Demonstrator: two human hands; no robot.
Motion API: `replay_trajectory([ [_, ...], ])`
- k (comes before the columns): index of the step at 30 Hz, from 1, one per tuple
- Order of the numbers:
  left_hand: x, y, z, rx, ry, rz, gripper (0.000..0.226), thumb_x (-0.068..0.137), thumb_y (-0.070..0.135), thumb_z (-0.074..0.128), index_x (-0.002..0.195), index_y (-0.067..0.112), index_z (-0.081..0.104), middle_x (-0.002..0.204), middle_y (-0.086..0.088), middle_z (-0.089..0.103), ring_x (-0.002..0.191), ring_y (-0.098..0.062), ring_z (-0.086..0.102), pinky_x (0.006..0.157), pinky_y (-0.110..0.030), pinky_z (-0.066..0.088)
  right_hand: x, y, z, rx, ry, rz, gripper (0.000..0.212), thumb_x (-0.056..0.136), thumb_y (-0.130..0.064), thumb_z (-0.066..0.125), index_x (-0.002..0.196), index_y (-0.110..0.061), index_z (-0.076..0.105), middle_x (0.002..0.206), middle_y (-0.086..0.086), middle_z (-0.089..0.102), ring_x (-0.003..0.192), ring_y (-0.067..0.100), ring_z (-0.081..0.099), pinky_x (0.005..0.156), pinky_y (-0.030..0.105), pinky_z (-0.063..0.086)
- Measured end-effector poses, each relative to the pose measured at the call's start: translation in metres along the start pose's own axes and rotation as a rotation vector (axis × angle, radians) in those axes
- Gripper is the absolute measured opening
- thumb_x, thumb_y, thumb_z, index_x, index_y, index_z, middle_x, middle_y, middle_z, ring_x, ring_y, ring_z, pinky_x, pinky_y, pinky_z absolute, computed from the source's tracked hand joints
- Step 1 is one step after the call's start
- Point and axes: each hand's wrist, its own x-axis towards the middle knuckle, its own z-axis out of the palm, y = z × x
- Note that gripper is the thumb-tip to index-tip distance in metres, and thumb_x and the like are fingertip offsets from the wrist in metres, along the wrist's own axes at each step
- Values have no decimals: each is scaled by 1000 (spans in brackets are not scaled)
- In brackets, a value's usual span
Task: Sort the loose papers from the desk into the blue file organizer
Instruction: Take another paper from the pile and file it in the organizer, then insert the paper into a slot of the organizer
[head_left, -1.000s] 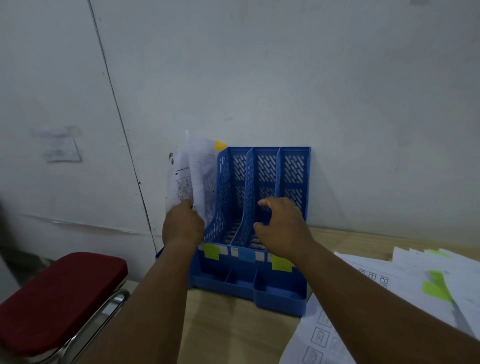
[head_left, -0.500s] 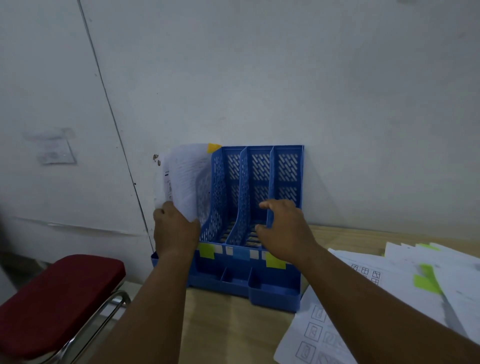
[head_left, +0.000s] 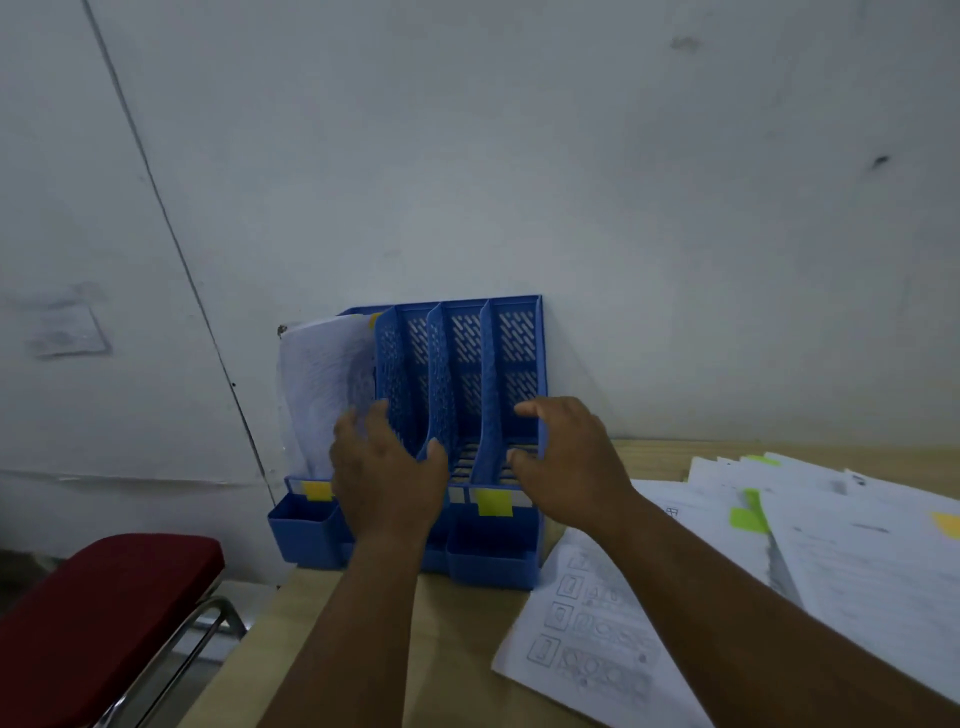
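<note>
The blue file organizer (head_left: 457, 431) stands at the back edge of the counter (head_left: 363, 649), against the white wall (head_left: 571, 156), just left of the frame's centre. Its leftmost slot holds a sheaf of papers (head_left: 322, 389) that bulges out to the left, past the organizer's side; the other slots look empty, though their depths are partly hidden. Yellow sticky labels (head_left: 493, 502) sit on the front lip.

The left hand (head_left: 387, 467) is spread, fingers relaxed and apart, lying against the lower edge of the sheaf and the first divider; it does not appear to be pinching anything. The right hand (head_left: 563, 457) hovers at the rightmost divider with fingers loosely curved and apart, and whether its fingertips touch the plastic cannot be told.

The loose papers (head_left: 779, 545) still to be sorted fan across the right of the frame, some marked with green tabs (head_left: 745, 517). A red stool (head_left: 104, 613) stands at lower left, beside the counter.

The main risk seems to be the filed sheaf: it leans outward and is unsupported on its left, so once the left hand leaves it the sheets may flop or slide off the counter's edge toward the stool. The organizer also sits close to the counter's corner, so a firm push could shift it off. The overlapping loose stack could slide if pulled from carelessly.
</note>
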Motion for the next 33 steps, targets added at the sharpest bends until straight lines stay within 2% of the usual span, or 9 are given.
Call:
replay_trajectory([
  [3,-20,24,4,-104,-87,148,40,89,33,72,125,17,63,129,-4,58,119,-25,53,96,-42,49,-17,5,-18,-20,33,9,51,88,-30,68,136,-30,52,140,-4,47,129,18,43,102,27,36],
  [8,-65,72,11,-254,-340,323,22,91,31,72,110,21,70,107,13,60,97,-3,54,83,-16,45,-57,25,-58,-67,78,47,49,88,-33,69,134,-31,53,138,-7,47,129,16,42,97,21,30],
  [11,-96,99,19,-342,-408,343,22,89,32,74,109,23,71,105,16,64,99,-4,58,86,-19,45,-82,40,-85,-88,117,106,48,87,-36,70,133,-33,54,139,-10,47,128,14,42,97,22,33],
  [14,-122,122,28,-392,-443,358,22,90,34,73,110,27,72,108,18,67,101,0,59,85,-15,45,-105,55,-111,-82,161,171,46,88,-37,69,132,-35,55,139,-14,48,132,13,41,106,29,38],
  [18,-153,155,42,-424,-473,362,21,90,31,73,111,25,74,107,17,68,101,-4,61,93,-26,49,-132,83,-146,-99,231,248,43,87,-37,70,128,-34,58,136,-13,53,131,13,44,108,35,39],
  [21,-175,176,53,-462,-487,360,18,88,30,74,106,27,74,101,24,67,98,1,62,90,-24,51,-149,108,-170,-148,267,312,39,86,-38,70,124,-35,60,133,-13,55,129,16,47,107,41,41],
  [24,-194,192,66,-417,-555,338,20,88,33,74,107,28,74,103,20,68,94,0,63,84,-19,50,-164,132,-187,-182,255,413,39,87,-41,69,124,-36,59,135,-11,54,130,17,47,107,44,42],
  [29,-226,203,94,-293,-665,211,42,85,44,74,122,25,66,117,7,68,106,-13,63,93,-33,52,-184,160,-195,-204,254,531,40,86,-43,70,124,-35,59,136,-9,54,130,20,47,106,45,41],
  [33,-246,200,108,-235,-660,185,67,78,58,71,135,26,52,119,3,65,112,-20,60,95,-44,53,-196,172,-186,-222,216,583,41,84,-44,71,123,-35,61,134,-7,55,127,21,50,105,43,42],
])
